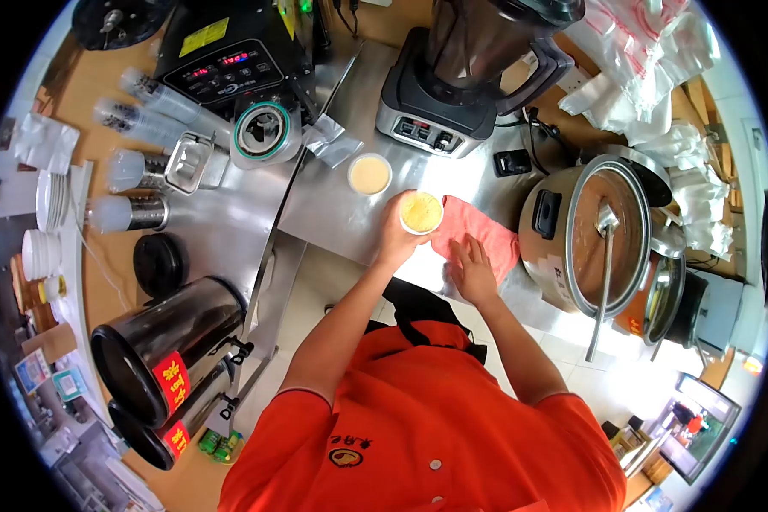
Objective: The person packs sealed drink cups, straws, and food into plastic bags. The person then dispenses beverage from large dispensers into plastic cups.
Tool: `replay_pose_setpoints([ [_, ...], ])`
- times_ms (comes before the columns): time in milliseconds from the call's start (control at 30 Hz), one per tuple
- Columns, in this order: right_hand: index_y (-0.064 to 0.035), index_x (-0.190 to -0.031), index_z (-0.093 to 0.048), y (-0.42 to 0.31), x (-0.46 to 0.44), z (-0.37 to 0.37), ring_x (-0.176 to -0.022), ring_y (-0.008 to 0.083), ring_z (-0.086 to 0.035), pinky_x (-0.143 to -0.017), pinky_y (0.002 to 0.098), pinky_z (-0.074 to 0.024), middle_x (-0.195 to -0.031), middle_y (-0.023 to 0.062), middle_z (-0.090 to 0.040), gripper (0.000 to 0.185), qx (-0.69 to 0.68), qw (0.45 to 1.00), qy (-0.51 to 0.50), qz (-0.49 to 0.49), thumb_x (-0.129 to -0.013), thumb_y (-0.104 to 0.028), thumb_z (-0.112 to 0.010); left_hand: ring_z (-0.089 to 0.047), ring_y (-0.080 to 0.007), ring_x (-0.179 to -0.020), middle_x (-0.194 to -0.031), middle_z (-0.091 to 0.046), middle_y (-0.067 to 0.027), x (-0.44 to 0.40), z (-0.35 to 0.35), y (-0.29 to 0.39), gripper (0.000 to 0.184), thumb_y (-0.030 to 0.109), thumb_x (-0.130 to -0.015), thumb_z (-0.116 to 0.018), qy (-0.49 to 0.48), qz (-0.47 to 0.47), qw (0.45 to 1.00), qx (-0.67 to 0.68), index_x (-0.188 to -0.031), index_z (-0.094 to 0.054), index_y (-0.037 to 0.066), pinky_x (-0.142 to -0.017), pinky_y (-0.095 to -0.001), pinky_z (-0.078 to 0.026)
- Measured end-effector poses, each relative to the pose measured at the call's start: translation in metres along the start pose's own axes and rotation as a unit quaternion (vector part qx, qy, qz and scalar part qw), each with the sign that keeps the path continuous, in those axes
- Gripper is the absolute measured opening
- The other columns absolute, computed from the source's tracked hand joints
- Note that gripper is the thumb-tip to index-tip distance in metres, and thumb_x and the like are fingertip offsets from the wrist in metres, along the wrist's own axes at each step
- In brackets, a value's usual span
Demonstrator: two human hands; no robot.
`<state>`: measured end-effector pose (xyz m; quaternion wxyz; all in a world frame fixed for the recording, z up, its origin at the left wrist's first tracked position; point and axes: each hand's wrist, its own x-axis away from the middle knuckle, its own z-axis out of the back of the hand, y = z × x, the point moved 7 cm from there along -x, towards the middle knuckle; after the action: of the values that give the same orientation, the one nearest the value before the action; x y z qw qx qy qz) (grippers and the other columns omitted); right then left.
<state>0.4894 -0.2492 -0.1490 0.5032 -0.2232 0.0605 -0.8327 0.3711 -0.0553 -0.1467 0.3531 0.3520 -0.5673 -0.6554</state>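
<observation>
My left hand (394,235) is wrapped round a cup (421,212) with a yellow filling, held upright over the steel counter. On a folded pink-red cloth (486,232) just right of that cup lies my right hand (472,270), its fingers spread flat. A second cup (369,174) with a pale cream-coloured filling stands on the counter, up and to the left of the held cup. The two cups are apart.
A blender (435,102) stands behind the cups. At right is a large pot (585,243) of brown liquid with a ladle (604,264). A black sealing machine (230,64), plastic cup stacks (136,169) and dark cylindrical containers (171,341) are at left.
</observation>
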Motion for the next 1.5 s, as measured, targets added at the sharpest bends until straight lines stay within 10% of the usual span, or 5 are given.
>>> replay_pose_setpoints([
  [267,-0.0066,-0.138,-0.055,0.014,0.058,0.004,-0.134,0.0478,-0.047,-0.109,0.0483,-0.0456,-0.146,0.0308,-0.044,0.052,-0.144,0.989,0.017,-0.04,-0.09,-0.018,-0.07,-0.058,-0.0325,-0.12,-0.126,-0.061,-0.014,-0.058,-0.044,-0.028,0.092,0.016,-0.056,-0.1,0.01,-0.012,0.998,0.054,-0.135,-0.053,0.005,-0.104,-0.0426,-0.046],
  [567,-0.0049,-0.116,-0.068,-0.032,0.044,0.026,-0.102,0.0405,-0.066,-0.089,0.046,-0.0535,-0.113,0.0197,-0.068,0.026,-0.229,0.972,-0.043,-0.025,-0.093,-0.016,-0.066,-0.043,-0.0379,-0.138,-0.15,-0.043,-0.0231,-0.026,-0.021,-0.014,0.106,0.019,-0.068,-0.094,0.0,0.025,0.997,-0.079,-0.153,-0.034,0.002,-0.114,-0.0468,-0.036],
  [800,-0.0025,-0.083,-0.065,-0.164,-0.017,0.047,-0.064,0.0377,-0.064,-0.061,0.0454,-0.0507,-0.072,0.0188,-0.064,0.024,-0.231,0.96,-0.06,0.143,-0.095,-0.022,-0.067,-0.055,-0.0091,-0.069,-0.075,-0.061,-0.0005,0.14,0.14,-0.027,0.013,0.012,-0.097,-0.07,-0.019,0.219,0.975,0.023,-0.092,-0.065,0.0,-0.064,-0.0266,-0.047],
  [1033,-0.0016,-0.071,-0.054,-0.335,-0.048,0.024,-0.054,0.0388,-0.054,-0.053,0.046,-0.0434,-0.062,0.019,-0.057,0.035,-0.296,0.879,-0.111,0.356,-0.095,-0.022,-0.067,-0.037,-0.0131,-0.054,-0.052,-0.043,-0.0064,0.354,0.325,0.008,0.044,0.021,-0.089,-0.076,0.245,0.365,0.878,-0.191,-0.061,-0.047,0.001,-0.052,-0.0361,-0.036],
  [1500,0.0002,-0.083,-0.061,-0.614,-0.183,0.041,-0.068,0.0339,-0.063,-0.066,0.0418,-0.0493,-0.073,0.0172,-0.065,0.03,-0.283,0.874,-0.047,0.392,-0.094,-0.026,-0.069,-0.033,-0.0153,-0.049,-0.046,-0.039,-0.0068,0.563,0.317,-0.006,0.053,0.028,-0.086,-0.077,0.377,0.556,0.733,-0.104,-0.052,-0.048,0.0,-0.049,-0.0427,-0.03],
])
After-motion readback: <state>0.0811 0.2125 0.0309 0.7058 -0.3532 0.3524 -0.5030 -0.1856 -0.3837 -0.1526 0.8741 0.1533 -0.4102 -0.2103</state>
